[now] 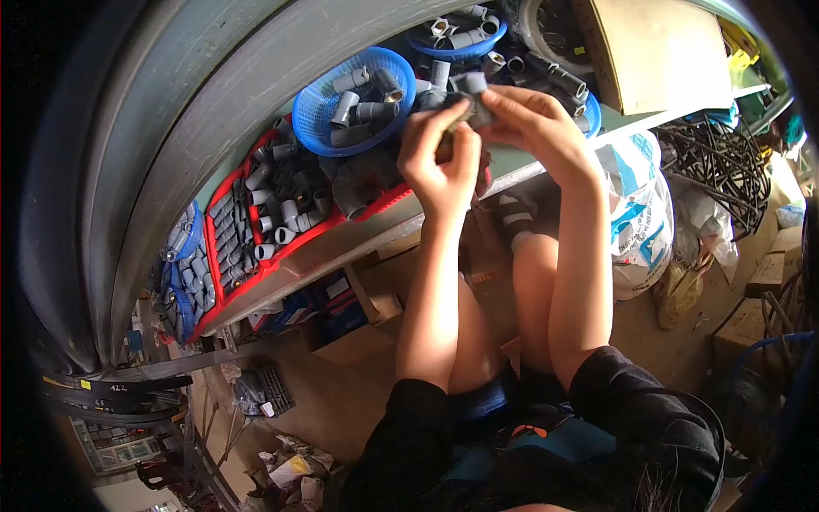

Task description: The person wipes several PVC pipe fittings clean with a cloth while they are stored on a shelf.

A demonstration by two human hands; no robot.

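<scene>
My right hand [539,124] pinches a grey plastic pipe fitting [472,84], slightly blurred, above the table's front edge. Close beside it, my left hand [439,158] has its thumb and fingers curled in around the lower part of the same fitting. My fingers hide much of that part, which looks darker. To the left of my hands stands a blue mesh basket [305,128] holding several grey fittings. Under my left hand a red tray [320,227] of loose grey fittings runs along the table edge.
Another blue basket [465,53] of fittings sits farther back, near a cardboard box [661,51]. A white printed sack [636,213] stands right of my legs. A grey curved beam [213,60] crosses the upper left. Cardboard boxes [354,341] lie under the table.
</scene>
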